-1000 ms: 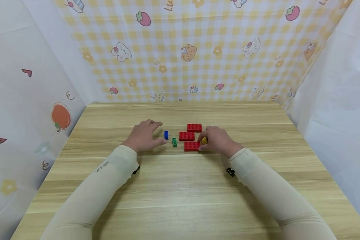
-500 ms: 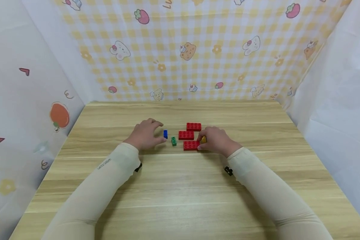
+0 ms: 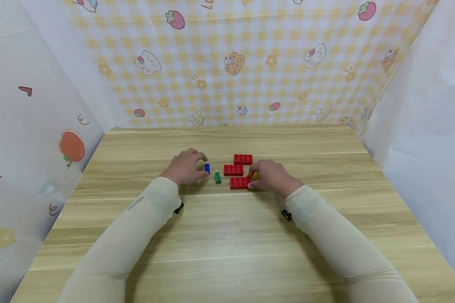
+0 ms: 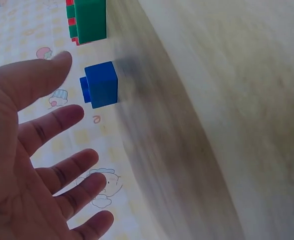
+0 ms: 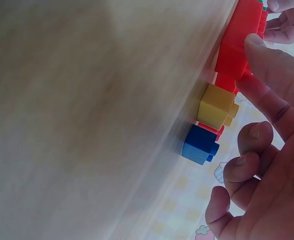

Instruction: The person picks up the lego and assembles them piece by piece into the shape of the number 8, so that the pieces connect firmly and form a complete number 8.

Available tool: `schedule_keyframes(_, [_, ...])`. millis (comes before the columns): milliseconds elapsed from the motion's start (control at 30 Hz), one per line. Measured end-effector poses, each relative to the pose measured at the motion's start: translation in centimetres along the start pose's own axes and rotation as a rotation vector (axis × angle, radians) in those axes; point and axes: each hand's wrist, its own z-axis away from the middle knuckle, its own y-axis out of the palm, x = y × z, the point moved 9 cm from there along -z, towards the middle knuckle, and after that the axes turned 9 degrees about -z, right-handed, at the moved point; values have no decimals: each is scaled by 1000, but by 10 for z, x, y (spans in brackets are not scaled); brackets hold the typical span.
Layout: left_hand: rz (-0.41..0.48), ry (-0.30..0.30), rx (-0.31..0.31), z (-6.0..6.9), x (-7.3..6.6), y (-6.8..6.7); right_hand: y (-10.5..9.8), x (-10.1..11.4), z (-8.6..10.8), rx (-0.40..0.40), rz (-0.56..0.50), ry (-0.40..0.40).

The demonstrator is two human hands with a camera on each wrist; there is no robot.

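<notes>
In the head view my left hand (image 3: 186, 168) is beside a small blue brick (image 3: 207, 168), thumb and forefinger spread on either side. The left wrist view shows a gap between those fingers and the blue brick (image 4: 104, 85). A small green brick (image 3: 218, 178) stands just to its right. My right hand (image 3: 271, 176) pinches the right end of the nearest red brick (image 3: 239, 182) between thumb and forefinger, its other fingers curled loosely. A yellow brick (image 3: 255, 176) is partly hidden by this hand. Beyond it, the right wrist view shows another blue brick (image 5: 199, 145).
Two more red bricks, a middle one (image 3: 233, 170) and a far one (image 3: 243, 159), lie behind the pinched one. Everything stands on a wood-grain table (image 3: 227, 235). A checked cloth (image 3: 212, 63) hangs at the back, with white sheets on both sides.
My left hand has moved slightly right, its thumb and forefinger nearer the blue brick. The right hand keeps its place at the red brick. The head view has shifted a little.
</notes>
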Motion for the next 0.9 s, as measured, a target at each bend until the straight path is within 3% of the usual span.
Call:
schedule_keyframes(300, [14,-52,19,-4,0,3,0,1,1,7,-15,17])
schedule_keyframes(900, [-1,-82,34,-10,2,10,0,3,2,19,-27,28])
